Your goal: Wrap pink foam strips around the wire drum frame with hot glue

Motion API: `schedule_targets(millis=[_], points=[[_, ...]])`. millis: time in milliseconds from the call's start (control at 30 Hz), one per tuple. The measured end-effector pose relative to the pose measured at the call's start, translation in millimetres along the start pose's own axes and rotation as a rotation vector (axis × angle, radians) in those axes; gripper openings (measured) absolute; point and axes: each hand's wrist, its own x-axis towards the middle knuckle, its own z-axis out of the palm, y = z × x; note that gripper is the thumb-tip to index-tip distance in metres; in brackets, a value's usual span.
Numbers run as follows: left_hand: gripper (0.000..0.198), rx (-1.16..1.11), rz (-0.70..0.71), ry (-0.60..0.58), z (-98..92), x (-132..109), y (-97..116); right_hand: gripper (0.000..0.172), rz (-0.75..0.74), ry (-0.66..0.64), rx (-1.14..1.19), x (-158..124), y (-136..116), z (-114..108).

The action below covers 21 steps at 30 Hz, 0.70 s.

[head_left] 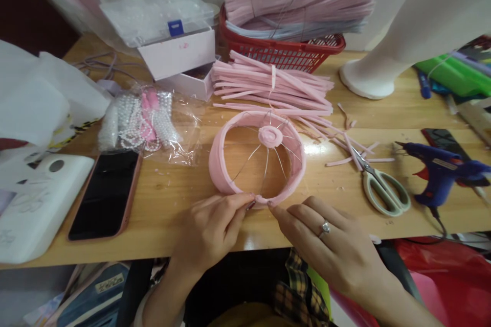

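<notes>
The right hand (333,248) wears a slim silver ring (325,227) with a small stone; both forearms (402,302) are bare, and yellow-and-dark checked cloth (296,286) covers the lap

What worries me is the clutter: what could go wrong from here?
The left hand and right hand pinch the pink wire frame at its near rim; its spokes could bend or prick. The cord of the glue gun hangs off the table edge by the right hand; a snag might drag it down.

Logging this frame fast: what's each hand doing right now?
Left hand: closed, pinching the near rim of the pink ring.
Right hand: closed, pinching the same rim beside it.
</notes>
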Motion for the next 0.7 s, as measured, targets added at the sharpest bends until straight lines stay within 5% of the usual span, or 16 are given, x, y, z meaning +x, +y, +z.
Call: schedule_targets(millis=[267, 700], points=[[0.028, 0.139, 0.214, -0.077, -9.1, -1.8, -8.4, 0.021, -0.044, -0.025, -0.095, 4.3, 3.9, -5.1], [0.02, 0.244, 0.287, -0.117, -15.5, 12.1, -5.7, 0.022, 0.027, 0.035, 0.035, -6.7, 15.4, 3.9]])
